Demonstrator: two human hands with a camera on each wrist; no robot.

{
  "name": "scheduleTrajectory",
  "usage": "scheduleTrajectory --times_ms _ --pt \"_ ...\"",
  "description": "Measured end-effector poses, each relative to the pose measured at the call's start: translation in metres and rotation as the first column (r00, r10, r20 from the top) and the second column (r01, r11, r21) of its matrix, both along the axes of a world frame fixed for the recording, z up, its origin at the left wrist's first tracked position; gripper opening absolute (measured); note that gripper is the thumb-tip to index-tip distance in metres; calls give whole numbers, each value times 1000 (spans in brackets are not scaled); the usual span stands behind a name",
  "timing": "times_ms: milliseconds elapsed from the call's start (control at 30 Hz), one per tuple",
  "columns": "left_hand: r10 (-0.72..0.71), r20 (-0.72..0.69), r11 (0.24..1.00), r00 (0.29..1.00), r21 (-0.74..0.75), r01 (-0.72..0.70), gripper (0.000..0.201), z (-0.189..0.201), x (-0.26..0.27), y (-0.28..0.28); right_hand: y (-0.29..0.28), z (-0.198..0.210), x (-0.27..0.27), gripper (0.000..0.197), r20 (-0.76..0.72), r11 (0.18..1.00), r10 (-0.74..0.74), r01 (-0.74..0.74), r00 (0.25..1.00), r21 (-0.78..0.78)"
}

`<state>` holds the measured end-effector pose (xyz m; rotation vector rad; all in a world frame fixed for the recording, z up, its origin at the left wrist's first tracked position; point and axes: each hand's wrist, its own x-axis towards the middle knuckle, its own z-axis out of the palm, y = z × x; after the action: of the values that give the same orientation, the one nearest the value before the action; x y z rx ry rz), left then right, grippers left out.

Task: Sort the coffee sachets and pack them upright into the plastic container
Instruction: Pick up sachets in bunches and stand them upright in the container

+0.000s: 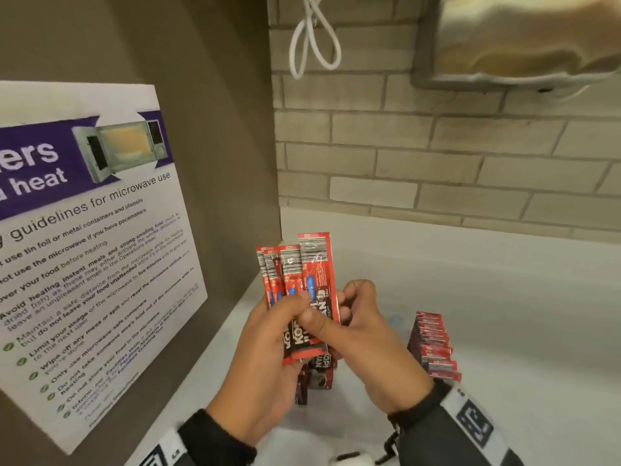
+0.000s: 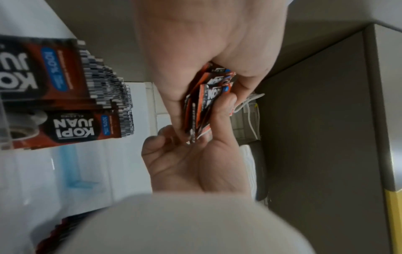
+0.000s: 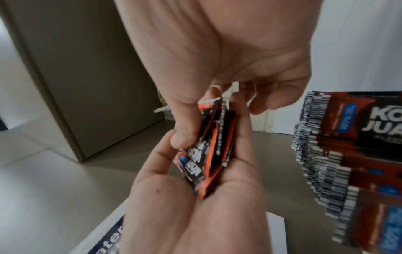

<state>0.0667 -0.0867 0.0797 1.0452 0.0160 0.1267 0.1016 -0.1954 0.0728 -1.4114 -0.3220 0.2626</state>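
Above the white counter (image 1: 504, 331), near the left corner, we hold a fanned bundle of red Kopi Juan coffee sachets (image 1: 302, 284) upright, barcode ends pointing up. We count 4 barcode tops in the head view; further sachets may sit behind them, and we cannot tell. Our left hand (image 1: 265, 351) grips the lower half of the bundle, thumb across its front. Our right hand (image 1: 363, 327) meets it from the right, thumb and curled fingers pinching the same bundle, so the 2 hands touch over the sachets.

A row of matching sachets (image 1: 435, 348) stands upright on the counter to the right of our right hand. More sachets (image 1: 319, 368) stand just below the bundle, partly hidden by our hands. The left wrist view shows a clear plastic edge (image 2: 4, 127) against these standing sachets; we cannot tell the container's full outline.

On the brown panel at left hangs a microwave guideline notice (image 1: 84, 247). A white cable (image 1: 314, 38) loops on the far brick wall (image 1: 470, 156).
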Motion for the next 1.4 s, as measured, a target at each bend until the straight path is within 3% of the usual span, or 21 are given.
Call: scheduleTrajectory --times_ms 133,233,333,667,733,800,867,900,967,1033,1100,1167,1233,1300,1400 --pt "93 -31 996 995 0 -93 21 -2 1 -9 -6 -4 0 61 77 998 -34 38 996 -50" --pt "223 -10 974 975 47 -222 18 -4 2 -10 -8 -9 -1 44 166 994 -101 105 981 -19" --pt "291 25 953 956 86 -292 20 -3 6 -4 -5 -12 -1 29 151 993 -107 99 983 60" --pt "181 121 968 976 152 -199 32 1 22 23 8 0 6 31 122 965 -165 135 979 226" --pt "165 117 970 979 162 -183 34 1 26 27 6 -2 9 36 231 950 -289 248 929 189" --pt "153 120 973 981 153 -170 35 -1 29 26 1 -3 11 33 539 928 -312 374 783 -6" --pt "141 124 981 982 113 -156 36 0 28 21 -3 -2 11 33 752 881 -95 407 652 -242" --pt "141 125 984 982 95 -153 35 1 27 18 -4 -2 10 46 762 863 13 378 648 -336" --pt "145 124 985 982 79 -155 35 -1 26 18 -5 -2 10 63 722 855 135 288 679 -431" --pt "149 121 985 981 69 -158 34 -4 24 18 -8 -3 9 57 706 865 162 245 689 -438" --pt "171 120 983 978 49 -178 34 -6 20 17 -15 -6 8 36 668 924 30 234 744 -303" --pt "185 123 981 975 41 -191 37 -7 16 11 -20 -10 10 25 501 968 -88 192 861 -160" --pt "187 129 980 974 46 -194 38 -9 11 5 -21 -10 9 23 311 995 -33 59 950 -77" --pt "203 128 976 971 53 -211 39 -12 5 2 -19 -8 9 20 217 1000 -2 -1 976 13" --pt "233 139 969 963 50 -241 38 -11 -2 9 -25 0 11 24 208 993 -69 48 976 105"
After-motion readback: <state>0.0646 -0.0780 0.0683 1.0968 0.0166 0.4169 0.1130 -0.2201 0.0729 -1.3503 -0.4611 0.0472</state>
